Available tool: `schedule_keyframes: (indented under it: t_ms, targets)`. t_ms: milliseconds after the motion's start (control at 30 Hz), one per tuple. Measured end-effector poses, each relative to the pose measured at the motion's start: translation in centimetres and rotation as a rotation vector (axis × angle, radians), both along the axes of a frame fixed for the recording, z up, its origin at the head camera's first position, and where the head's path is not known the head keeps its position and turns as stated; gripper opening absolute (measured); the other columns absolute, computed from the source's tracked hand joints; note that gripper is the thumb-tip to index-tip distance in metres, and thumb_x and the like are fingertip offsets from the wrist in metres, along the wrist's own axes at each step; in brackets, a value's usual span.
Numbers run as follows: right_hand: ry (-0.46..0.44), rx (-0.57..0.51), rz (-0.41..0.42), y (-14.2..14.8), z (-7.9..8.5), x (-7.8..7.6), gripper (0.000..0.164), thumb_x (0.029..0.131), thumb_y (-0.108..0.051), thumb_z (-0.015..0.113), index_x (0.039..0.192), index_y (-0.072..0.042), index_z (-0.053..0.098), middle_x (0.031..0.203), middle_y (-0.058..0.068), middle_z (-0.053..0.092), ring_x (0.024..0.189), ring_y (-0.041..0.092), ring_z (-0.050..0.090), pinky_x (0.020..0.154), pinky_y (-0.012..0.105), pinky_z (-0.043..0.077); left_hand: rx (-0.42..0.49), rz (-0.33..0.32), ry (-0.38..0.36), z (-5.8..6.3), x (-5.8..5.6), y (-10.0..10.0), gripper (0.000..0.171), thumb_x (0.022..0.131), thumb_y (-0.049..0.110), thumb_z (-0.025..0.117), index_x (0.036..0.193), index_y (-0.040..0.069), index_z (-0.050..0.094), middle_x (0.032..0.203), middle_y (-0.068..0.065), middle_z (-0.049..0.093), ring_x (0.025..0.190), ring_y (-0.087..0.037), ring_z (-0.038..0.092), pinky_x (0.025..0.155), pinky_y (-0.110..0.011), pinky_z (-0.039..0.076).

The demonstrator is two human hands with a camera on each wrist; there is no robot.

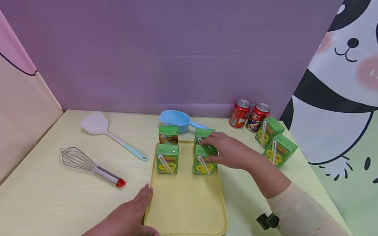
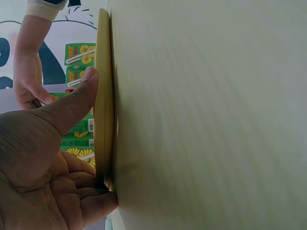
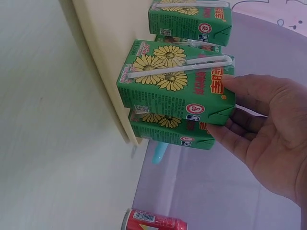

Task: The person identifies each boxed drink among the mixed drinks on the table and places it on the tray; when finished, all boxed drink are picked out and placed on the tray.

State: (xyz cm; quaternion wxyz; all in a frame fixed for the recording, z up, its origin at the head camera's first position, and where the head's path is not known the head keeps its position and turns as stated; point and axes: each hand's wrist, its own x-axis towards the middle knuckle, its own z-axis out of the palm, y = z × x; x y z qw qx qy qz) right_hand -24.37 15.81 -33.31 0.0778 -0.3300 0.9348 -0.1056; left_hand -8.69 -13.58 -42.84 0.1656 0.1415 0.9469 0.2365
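Two green juice boxes stand in a right-hand column on the yellow tray (image 1: 186, 205). My right hand (image 1: 231, 150) pinches the top of the front one, a juice box (image 1: 203, 166) with yellow flowers and a white straw, its thumb and fingers on opposite sides (image 3: 175, 81). Behind it, the other juice box (image 1: 201, 132) is partly hidden by the hand. In the left column are a front juice box (image 1: 167, 160) and a rear juice box (image 1: 168, 134). My left hand (image 1: 129, 216) rests against the tray's near left corner, fingers along the side and thumb by the front rim.
A whisk (image 1: 90, 166) and a spatula (image 1: 112, 132) lie left of the tray. Behind it sits a blue ladle (image 1: 175, 120). At the back right stand two red cans (image 1: 239, 114), with two more juice boxes (image 1: 280, 150) near the table's right edge.
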Motion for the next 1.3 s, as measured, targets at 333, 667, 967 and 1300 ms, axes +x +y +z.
schedule_keyframes:
  t_ms: [333, 667, 967, 1300]
  targets:
    - [0.005, 0.001, 0.002, 0.2, 0.0, 0.2, 0.05, 0.089, -0.028, 0.072, 0.135, -0.012, 0.058, 0.131, 0.006, 0.056, 0.123, 0.024, 0.049, 0.104, 0.044, 0.046, 0.002, 0.001, 0.0, 0.1, 0.1, 0.0, 0.123, 0.065, 0.063, 0.08, 0.153, -0.002, 0.024, 0.162, -0.019, 0.02, 0.145, -0.035, 0.03, 0.109, -0.056, 0.037]
    - [0.119, -0.104, -0.202, 4.8, 3.2, -1.9, 0.059, 0.092, -0.037, 0.067, 0.141, -0.01, 0.049, 0.135, 0.013, 0.055, 0.125, 0.033, 0.05, 0.102, 0.055, 0.045, 0.001, 0.003, -0.002, 0.2, 0.2, 0.0, 0.122, 0.065, 0.063, 0.08, 0.153, -0.002, 0.025, 0.162, -0.019, 0.02, 0.145, -0.035, 0.031, 0.109, -0.055, 0.038]
    - [0.139, -0.088, -0.592, 11.8, 4.8, -6.0, 0.078, 0.094, -0.047, 0.058, 0.151, -0.001, 0.03, 0.147, 0.03, 0.037, 0.131, 0.051, 0.035, 0.1, 0.069, 0.038, -0.001, 0.004, -0.008, 0.2, 0.1, 0.0, 0.123, 0.065, 0.063, 0.08, 0.153, -0.002, 0.024, 0.162, -0.019, 0.019, 0.145, -0.035, 0.03, 0.109, -0.055, 0.038]
    - [0.118, -0.032, -0.757, 17.4, 1.7, -8.0, 0.09, 0.091, -0.057, 0.057, 0.139, 0.014, 0.033, 0.128, 0.041, 0.042, 0.116, 0.057, 0.039, 0.093, 0.069, 0.042, 0.001, -0.009, -0.004, 0.1, 0.2, 0.0, 0.123, 0.066, 0.063, 0.079, 0.154, -0.002, 0.023, 0.163, -0.019, 0.017, 0.146, -0.035, 0.029, 0.109, -0.055, 0.038]
